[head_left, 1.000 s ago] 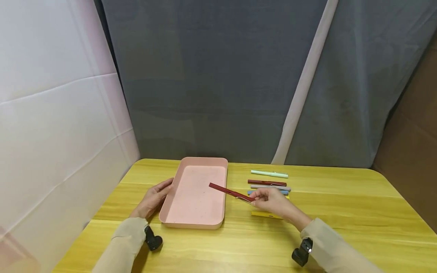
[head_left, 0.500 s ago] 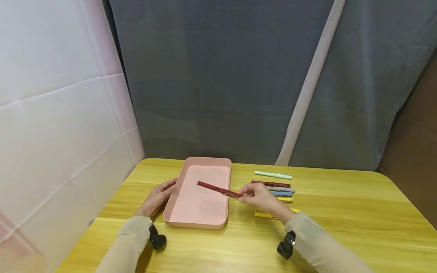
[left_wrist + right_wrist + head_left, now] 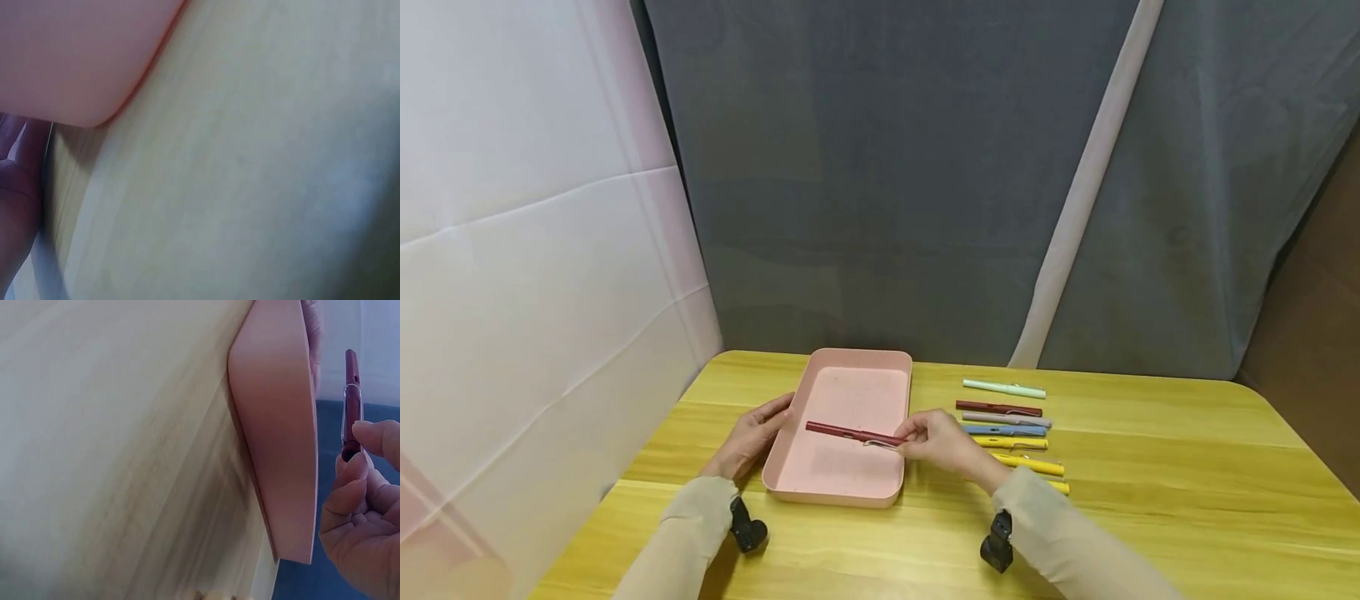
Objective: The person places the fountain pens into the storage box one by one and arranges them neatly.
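A dark red pen (image 3: 846, 432) with a metal clip is pinched at its clip-side end by my right hand (image 3: 946, 446). It points left over the pink tray (image 3: 827, 498), above the tray's floor. The right wrist view shows the pen (image 3: 353, 403) between thumb and fingertips, beyond the tray's wall (image 3: 278, 425). My left hand (image 3: 748, 437) touches the tray's left side with fingers extended along it. Only part of that hand (image 3: 19, 194) appears in the left wrist view, beside the tray.
Right of the tray, several pens lie in a row: mint (image 3: 1004, 388), dark red (image 3: 998, 408), grey (image 3: 1003, 418), blue (image 3: 1004, 430) and yellow (image 3: 1015, 443). The right arm partly covers the nearest yellow one. A grey curtain (image 3: 880, 208) hangs behind the table (image 3: 1165, 467).
My right hand has moved left with the red pen, which now lies lower and farther over the tray. More of the pen row has come into sight. The left hand keeps its place at the tray.
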`<state>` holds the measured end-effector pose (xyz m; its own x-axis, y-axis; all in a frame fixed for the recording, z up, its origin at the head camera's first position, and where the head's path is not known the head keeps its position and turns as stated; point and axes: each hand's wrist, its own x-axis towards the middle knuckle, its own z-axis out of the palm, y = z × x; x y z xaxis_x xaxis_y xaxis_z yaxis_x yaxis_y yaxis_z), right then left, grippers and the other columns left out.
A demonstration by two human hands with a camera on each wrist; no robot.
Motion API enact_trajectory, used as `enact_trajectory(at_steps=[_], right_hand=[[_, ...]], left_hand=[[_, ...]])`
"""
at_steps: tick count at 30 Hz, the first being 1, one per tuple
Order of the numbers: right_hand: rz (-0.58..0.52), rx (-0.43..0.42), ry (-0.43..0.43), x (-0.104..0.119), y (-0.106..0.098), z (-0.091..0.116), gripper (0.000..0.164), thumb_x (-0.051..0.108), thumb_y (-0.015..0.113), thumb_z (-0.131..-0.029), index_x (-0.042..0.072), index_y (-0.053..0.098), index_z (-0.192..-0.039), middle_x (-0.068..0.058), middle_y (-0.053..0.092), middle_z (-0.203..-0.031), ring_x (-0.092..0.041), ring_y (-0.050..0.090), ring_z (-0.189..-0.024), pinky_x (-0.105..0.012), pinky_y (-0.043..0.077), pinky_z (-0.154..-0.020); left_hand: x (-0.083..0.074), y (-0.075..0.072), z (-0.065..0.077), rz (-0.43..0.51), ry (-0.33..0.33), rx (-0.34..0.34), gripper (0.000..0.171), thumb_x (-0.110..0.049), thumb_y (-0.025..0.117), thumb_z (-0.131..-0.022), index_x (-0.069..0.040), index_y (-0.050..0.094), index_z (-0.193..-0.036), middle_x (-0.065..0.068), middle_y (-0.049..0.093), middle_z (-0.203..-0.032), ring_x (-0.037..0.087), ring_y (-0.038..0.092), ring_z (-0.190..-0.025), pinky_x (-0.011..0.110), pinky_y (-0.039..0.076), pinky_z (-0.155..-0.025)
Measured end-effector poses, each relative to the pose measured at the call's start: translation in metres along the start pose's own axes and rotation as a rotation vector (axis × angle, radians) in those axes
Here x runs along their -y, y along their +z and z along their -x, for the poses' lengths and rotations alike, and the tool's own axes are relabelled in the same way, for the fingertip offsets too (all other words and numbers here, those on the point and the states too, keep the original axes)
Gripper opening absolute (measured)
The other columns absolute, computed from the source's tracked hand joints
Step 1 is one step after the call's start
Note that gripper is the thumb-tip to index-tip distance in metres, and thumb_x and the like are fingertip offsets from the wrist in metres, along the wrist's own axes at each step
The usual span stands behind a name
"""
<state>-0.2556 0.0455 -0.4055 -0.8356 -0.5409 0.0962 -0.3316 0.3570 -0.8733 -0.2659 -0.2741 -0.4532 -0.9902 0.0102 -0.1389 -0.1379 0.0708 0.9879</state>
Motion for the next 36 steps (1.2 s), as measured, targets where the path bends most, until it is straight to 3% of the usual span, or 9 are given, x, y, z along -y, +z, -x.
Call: enact_trajectory(at_steps=[11,21,36], right_hand=[[0.097,0.007,0.018,0.004,0.014,-0.006,0.007,0.001,0.071,-0.078,0.0,0.07,-0.084,0.004,0.057,-0.068,-0.006,0.044,-0.059,-0.015,0.035,-0.049],[0.144,0.03,0.021,0.008,0.024,-0.011,0.006,0.0,0.072,-0.076,0.001,0.07,-0.081,0.004,0.057,-0.067,-0.007,0.046,-0.059,-0.016,0.037,-0.049],[0.366,0.007,0.018,0.02,0.034,-0.013,0.007,0.006,0.076,-0.073,0.011,0.07,-0.074,0.007,0.057,-0.063,-0.005,0.046,-0.058,-0.018,0.037,-0.052]], left_hand=[[-0.001,0.002,0.002,0.006,0.001,0.004,0.056,-0.024,0.052,-0.098,-0.008,0.032,-0.147,0.014,0.033,-0.15,0.025,0.039,-0.131,0.017,0.046,-0.089],[-0.004,0.003,0.003,0.02,-0.027,-0.016,0.054,-0.019,0.053,-0.097,-0.01,0.034,-0.147,0.011,0.033,-0.151,0.028,0.035,-0.134,0.019,0.046,-0.091],[-0.004,0.004,0.004,0.006,-0.028,-0.026,0.054,-0.019,0.054,-0.096,-0.01,0.035,-0.146,0.011,0.033,-0.15,0.026,0.037,-0.132,0.016,0.047,-0.086]])
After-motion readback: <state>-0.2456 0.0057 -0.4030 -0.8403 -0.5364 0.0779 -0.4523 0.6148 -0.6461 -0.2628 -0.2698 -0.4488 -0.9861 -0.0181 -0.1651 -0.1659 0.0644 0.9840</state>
